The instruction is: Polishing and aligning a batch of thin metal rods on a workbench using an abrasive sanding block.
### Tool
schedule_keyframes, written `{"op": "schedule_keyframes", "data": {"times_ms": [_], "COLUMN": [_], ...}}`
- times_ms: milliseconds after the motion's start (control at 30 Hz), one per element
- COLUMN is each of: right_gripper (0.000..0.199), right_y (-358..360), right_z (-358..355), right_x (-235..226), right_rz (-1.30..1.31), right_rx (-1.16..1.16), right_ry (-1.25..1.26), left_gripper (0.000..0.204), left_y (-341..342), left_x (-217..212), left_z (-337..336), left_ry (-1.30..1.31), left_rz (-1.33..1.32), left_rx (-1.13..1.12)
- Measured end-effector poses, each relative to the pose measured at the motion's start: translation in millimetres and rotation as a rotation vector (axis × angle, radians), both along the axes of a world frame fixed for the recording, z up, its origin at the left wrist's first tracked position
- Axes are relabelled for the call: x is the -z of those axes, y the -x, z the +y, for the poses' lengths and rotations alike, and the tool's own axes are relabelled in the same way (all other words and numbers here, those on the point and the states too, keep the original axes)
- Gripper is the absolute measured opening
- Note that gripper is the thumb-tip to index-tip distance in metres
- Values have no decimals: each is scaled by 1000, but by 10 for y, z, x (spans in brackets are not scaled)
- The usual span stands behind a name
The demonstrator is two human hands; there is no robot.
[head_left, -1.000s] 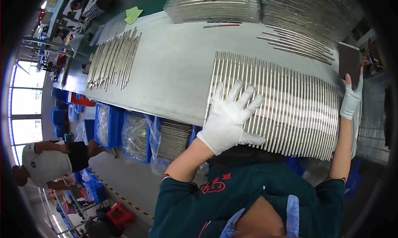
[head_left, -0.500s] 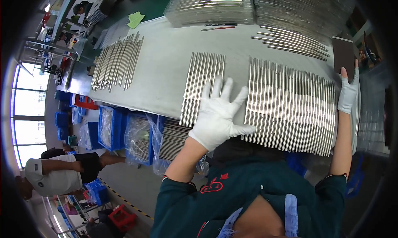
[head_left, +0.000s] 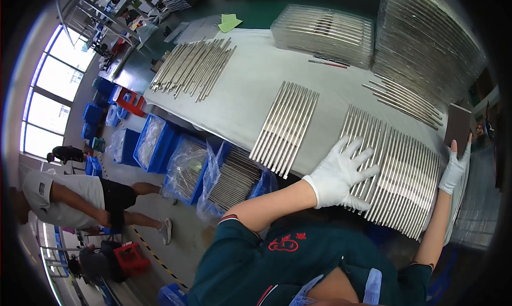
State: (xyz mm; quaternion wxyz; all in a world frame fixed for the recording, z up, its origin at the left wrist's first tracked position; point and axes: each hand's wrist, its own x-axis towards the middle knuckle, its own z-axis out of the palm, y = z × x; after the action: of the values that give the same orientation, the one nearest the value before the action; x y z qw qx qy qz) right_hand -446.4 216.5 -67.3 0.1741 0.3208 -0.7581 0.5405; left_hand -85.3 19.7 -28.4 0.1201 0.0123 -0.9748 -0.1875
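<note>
My left hand point(head_left: 344, 175), in a white glove, lies with spread fingers across the left part of a wide row of silvery metal rods point(head_left: 408, 180). The rods under those fingers stand slightly apart from the rest of the row. A smaller group of rods point(head_left: 285, 127) lies side by side to the left of that hand, not touched by it. At the table's right end, my gloved right hand point(head_left: 453, 172) holds the near end of a flat brown board point(head_left: 458, 127) between thumb and finger; bare fingertips show.
Loose rods point(head_left: 194, 66) lie at the far left, others point(head_left: 405, 99) at the back right. Clear plastic trays of rods point(head_left: 322, 34) and a tall stack of trays point(head_left: 426, 45) stand behind. Blue bins point(head_left: 154, 141) line the table's front-left side. A person point(head_left: 80, 199) walks at the left.
My left hand has moved right, off the smaller rod group and onto the wide row. A narrow gap now parts that row. My view has shifted, and the walking person has advanced.
</note>
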Motion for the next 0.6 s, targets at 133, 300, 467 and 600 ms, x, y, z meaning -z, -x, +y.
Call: {"op": "schedule_keyframes", "data": {"times_ms": [133,300,467,600], "right_gripper": [60,60,60,60], "right_y": [70,53,35,82], "right_z": [29,11,3,12], "right_x": [22,8,11,51], "right_rz": [12,29,48,20], "right_rx": [-14,9,-4,-15], "right_ry": [-12,-57,-41,-18], "left_gripper": [94,97,101,104], "left_y": [-255,-372,-238,-72], "left_x": [-97,-110,-53,27], "left_z": [-236,-329,-186,15], "left_ry": [67,116,22,2], "left_rz": [-82,-111,-73,0], "left_rx": [-58,-110,-73,-24]}}
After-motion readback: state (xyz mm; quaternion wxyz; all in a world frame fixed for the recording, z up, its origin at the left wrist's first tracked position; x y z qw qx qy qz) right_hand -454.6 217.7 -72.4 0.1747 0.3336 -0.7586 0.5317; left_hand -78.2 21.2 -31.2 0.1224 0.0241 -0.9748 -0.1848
